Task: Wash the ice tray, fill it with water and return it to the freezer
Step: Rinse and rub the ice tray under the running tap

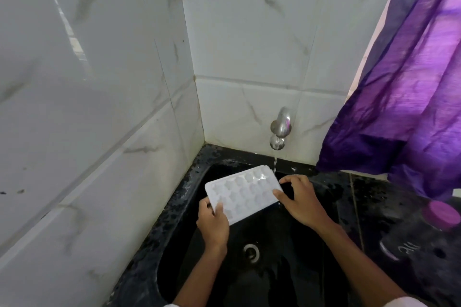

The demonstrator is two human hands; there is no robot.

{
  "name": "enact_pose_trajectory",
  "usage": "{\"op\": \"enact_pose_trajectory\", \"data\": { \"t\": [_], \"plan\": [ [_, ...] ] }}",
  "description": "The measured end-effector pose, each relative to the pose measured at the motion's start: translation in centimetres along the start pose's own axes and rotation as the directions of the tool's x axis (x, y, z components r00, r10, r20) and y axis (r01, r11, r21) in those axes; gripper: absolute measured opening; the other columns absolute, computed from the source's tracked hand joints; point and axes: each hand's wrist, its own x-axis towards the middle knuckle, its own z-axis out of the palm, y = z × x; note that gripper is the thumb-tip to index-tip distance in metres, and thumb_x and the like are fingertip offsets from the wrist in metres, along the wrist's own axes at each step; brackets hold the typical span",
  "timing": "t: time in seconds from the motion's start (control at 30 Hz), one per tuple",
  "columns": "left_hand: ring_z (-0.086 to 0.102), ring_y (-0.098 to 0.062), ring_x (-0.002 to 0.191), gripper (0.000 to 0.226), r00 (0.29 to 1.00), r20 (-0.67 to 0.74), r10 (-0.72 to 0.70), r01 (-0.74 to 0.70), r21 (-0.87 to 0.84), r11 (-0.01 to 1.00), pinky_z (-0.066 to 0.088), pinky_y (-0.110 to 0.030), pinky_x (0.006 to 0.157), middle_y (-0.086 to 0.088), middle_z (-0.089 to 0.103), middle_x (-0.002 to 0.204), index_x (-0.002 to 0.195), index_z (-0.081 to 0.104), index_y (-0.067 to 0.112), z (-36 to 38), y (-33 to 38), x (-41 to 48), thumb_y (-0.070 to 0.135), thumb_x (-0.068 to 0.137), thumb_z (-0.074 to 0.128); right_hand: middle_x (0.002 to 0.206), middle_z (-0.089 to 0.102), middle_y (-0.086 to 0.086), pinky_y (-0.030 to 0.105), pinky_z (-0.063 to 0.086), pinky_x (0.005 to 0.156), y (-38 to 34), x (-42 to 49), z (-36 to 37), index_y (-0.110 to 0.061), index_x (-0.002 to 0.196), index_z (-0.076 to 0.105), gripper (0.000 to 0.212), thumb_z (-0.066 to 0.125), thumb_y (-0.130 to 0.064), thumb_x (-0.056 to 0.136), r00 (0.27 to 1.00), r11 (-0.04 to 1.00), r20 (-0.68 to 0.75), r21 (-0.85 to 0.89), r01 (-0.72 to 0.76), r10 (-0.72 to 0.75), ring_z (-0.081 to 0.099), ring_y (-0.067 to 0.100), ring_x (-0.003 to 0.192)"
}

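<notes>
A white plastic ice tray (pixel 243 192) with several small cells is held level over the black sink (pixel 174 239). My left hand (pixel 213 219) grips its near left corner, thumb on top. My right hand (pixel 303 200) holds its right end with thumb and fingers spread along the edge. A steel wall tap (pixel 280 129) runs a thin stream of water (pixel 275 164) that falls just past the tray's far right corner.
The drain (pixel 252 252) lies in the sink floor below my hands. White marble-look tiles (pixel 99 107) close the corner at left and back. A purple curtain (pixel 411 82) hangs at right over the black counter, where a dark bottle with a purple cap (pixel 441 213) lies.
</notes>
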Motion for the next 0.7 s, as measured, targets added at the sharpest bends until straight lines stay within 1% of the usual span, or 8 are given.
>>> {"op": "enact_pose_trajectory", "data": {
  "t": [0.07,0.17,0.27,0.37,0.47,0.57,0.63,0.7],
  "plan": [
    [0.063,-0.008,0.081,0.007,0.998,0.022,-0.067,0.068,-0.076,0.995,0.048,-0.023,0.061,-0.004,0.065,0.097,0.105,0.055,0.016,0.7,-0.4,-0.2,0.012,0.101,0.058,0.123,0.039,-0.008,0.023,0.033,0.097,-0.3,0.4,-0.1,-0.028,0.12,0.055,0.029,0.064,-0.036,0.093,0.998,1.0,-0.056,-0.008,0.001,-0.001,0.037,0.012,0.125],
    [0.07,-0.019,0.088,0.008,0.987,0.087,-0.138,0.151,-0.163,0.975,0.058,-0.035,0.071,-0.007,0.069,0.101,0.108,0.056,0.013,1.9,-0.9,-0.2,0.012,0.101,0.058,0.118,0.045,-0.006,0.025,0.035,0.095,-0.4,0.7,-0.2,-0.027,0.123,0.055,0.03,0.063,-0.03,0.094,0.998,0.998,-0.061,-0.064,0.007,-0.011,0.04,0.015,0.122],
    [0.072,-0.025,0.092,0.007,0.975,0.148,-0.166,0.195,-0.213,0.957,0.06,-0.041,0.076,-0.011,0.072,0.104,0.107,0.057,0.014,2.6,-1.0,-0.8,0.011,0.101,0.058,0.127,0.048,-0.004,0.037,0.04,0.101,-0.2,0.8,-0.4,-0.029,0.127,0.055,0.034,0.06,-0.035,0.094,0.999,0.988,-0.021,-0.155,0.023,-0.026,0.039,0.019,0.125],
    [0.073,-0.028,0.092,0.007,0.963,0.174,-0.205,0.248,-0.28,0.927,0.061,-0.044,0.081,-0.013,0.072,0.103,0.105,0.057,0.015,3.1,-0.6,-1.3,0.009,0.101,0.057,0.137,0.042,-0.004,0.045,0.034,0.108,-0.2,0.8,-0.3,-0.033,0.132,0.053,0.039,0.056,-0.044,0.095,1.0,0.967,0.019,-0.255,0.024,-0.02,0.032,0.021,0.132],
    [0.073,-0.027,0.093,0.01,0.957,0.181,-0.228,0.275,-0.312,0.909,0.061,-0.044,0.081,-0.012,0.072,0.102,0.104,0.056,0.017,3.5,-0.2,-1.5,0.008,0.101,0.056,0.139,0.036,-0.003,0.045,0.032,0.109,-0.2,1.0,-0.3,-0.036,0.134,0.05,0.042,0.055,-0.049,0.094,0.999,0.959,0.036,-0.282,0.014,-0.003,0.029,0.022,0.133],
    [0.073,-0.027,0.094,0.01,0.956,0.174,-0.236,0.285,-0.355,0.89,0.06,-0.042,0.079,-0.013,0.072,0.104,0.104,0.056,0.017,3.5,0.0,-1.5,0.007,0.101,0.056,0.138,0.033,-0.003,0.046,0.033,0.107,-0.3,1.2,-0.4,-0.039,0.132,0.049,0.041,0.056,-0.051,0.093,0.999,0.96,0.023,-0.276,0.048,-0.044,0.029,0.023,0.131],
    [0.072,-0.027,0.095,0.01,0.953,0.182,-0.24,0.293,-0.371,0.881,0.059,-0.04,0.078,-0.013,0.072,0.105,0.106,0.056,0.016,3.5,0.2,-1.6,0.007,0.101,0.056,0.143,0.03,-0.001,0.048,0.033,0.109,-0.4,1.3,-0.4,-0.04,0.131,0.05,0.038,0.055,-0.05,0.094,0.997,0.952,0.028,-0.298,0.072,-0.066,0.025,0.025,0.135],
    [0.072,-0.027,0.096,0.011,0.95,0.199,-0.239,0.3,-0.382,0.874,0.059,-0.042,0.081,-0.013,0.072,0.105,0.105,0.055,0.016,3.5,0.5,-1.8,0.006,0.101,0.056,0.149,0.027,0.002,0.05,0.031,0.111,-0.6,1.5,-0.4,-0.04,0.132,0.05,0.037,0.052,-0.048,0.096,0.997,0.946,0.051,-0.314,0.077,-0.064,0.02,0.027,0.14]
  ]
}}
